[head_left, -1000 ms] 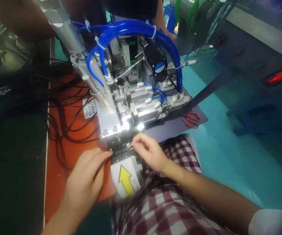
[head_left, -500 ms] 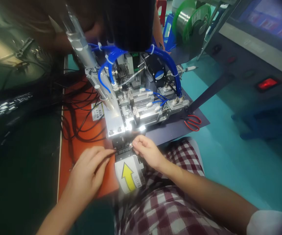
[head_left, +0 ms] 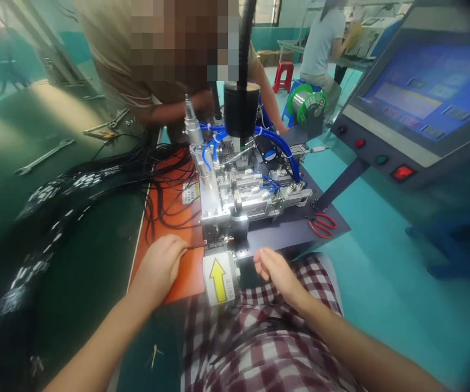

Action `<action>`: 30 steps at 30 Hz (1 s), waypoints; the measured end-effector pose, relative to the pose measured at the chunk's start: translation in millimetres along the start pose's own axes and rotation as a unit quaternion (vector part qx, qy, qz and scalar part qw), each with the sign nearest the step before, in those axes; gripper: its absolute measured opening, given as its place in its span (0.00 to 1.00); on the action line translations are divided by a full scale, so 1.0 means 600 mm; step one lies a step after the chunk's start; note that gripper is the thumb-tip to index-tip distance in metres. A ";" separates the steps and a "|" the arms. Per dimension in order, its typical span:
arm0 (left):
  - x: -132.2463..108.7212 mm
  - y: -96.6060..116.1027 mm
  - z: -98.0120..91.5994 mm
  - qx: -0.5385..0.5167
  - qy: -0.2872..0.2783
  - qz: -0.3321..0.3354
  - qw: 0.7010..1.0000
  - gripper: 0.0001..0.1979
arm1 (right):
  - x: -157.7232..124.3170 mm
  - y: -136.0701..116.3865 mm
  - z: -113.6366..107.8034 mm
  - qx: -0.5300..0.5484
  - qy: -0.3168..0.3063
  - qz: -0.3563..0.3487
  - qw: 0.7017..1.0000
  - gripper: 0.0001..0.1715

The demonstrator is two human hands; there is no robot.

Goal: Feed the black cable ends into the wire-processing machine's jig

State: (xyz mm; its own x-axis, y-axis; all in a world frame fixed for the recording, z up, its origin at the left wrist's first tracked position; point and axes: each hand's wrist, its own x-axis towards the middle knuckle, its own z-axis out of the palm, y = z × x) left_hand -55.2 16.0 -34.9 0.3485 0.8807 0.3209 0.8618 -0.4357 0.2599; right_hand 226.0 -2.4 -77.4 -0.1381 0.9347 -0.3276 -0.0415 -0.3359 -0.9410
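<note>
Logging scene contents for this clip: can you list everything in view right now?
Pneumatic fixture: one, silver, centre of the bench.
Air hoses: several, blue, looped over the fixture.
Arrow label: one, yellow on white, front of the fixture.
Scissors: one, red-handled, right of the fixture.
Cables: many, black, over the orange mat.
Wrench: at least one, grey, green table at left.
Solder spool: one, green-rimmed, behind the fixture.
Touchscreen panel: one, blue-lit, right.
Co-worker: one, tan shirt, opposite.
Left hand: one, fingers pinching a thin black wire.
Right hand: one, open, empty, beside the label.
</note>
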 end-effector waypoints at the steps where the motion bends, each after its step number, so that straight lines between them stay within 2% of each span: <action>1: -0.004 0.005 0.005 0.015 0.011 -0.008 1.000 0.13 | -0.007 0.003 -0.002 -0.003 -0.003 0.003 1.000 0.30; 6: -0.035 0.027 0.028 0.053 0.031 -0.057 0.996 0.14 | -0.039 0.024 -0.011 -0.020 -0.031 0.024 0.999 0.33; 8: -0.051 0.032 0.035 0.059 0.038 -0.076 0.995 0.10 | -0.050 0.032 -0.015 -0.029 -0.044 0.028 0.998 0.34; 11: -0.069 0.035 0.039 0.067 0.047 -0.096 0.992 0.16 | -0.061 0.041 -0.022 -0.040 -0.059 0.031 0.997 0.35; 13: -0.075 0.037 0.039 0.072 0.050 -0.103 0.991 0.16 | -0.064 0.047 -0.026 -0.045 -0.065 0.029 0.996 0.36; 20: -0.074 0.041 0.031 0.078 0.059 -0.097 0.990 0.13 | -0.052 0.056 -0.028 -0.039 -0.053 0.032 0.997 0.39; 22: -0.076 0.040 0.028 0.077 0.060 -0.099 0.990 0.19 | -0.047 0.056 -0.030 -0.032 -0.043 0.035 0.998 0.39; 25: -0.078 0.039 0.025 0.072 0.054 -0.108 0.990 0.22 | -0.043 0.062 -0.035 -0.025 -0.029 0.051 0.998 0.40; 30: -0.047 0.020 0.022 0.056 0.030 -0.126 0.990 0.22 | -0.036 0.082 -0.037 -0.028 -0.019 0.092 0.995 0.41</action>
State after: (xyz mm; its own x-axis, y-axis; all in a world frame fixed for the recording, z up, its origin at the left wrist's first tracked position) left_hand -50.0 -11.3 -52.6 0.0976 0.9445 0.3138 0.9551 -0.1775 0.2374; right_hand 249.2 -36.5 -118.7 -0.1751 0.8528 -0.4919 0.0421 -0.4927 -0.8692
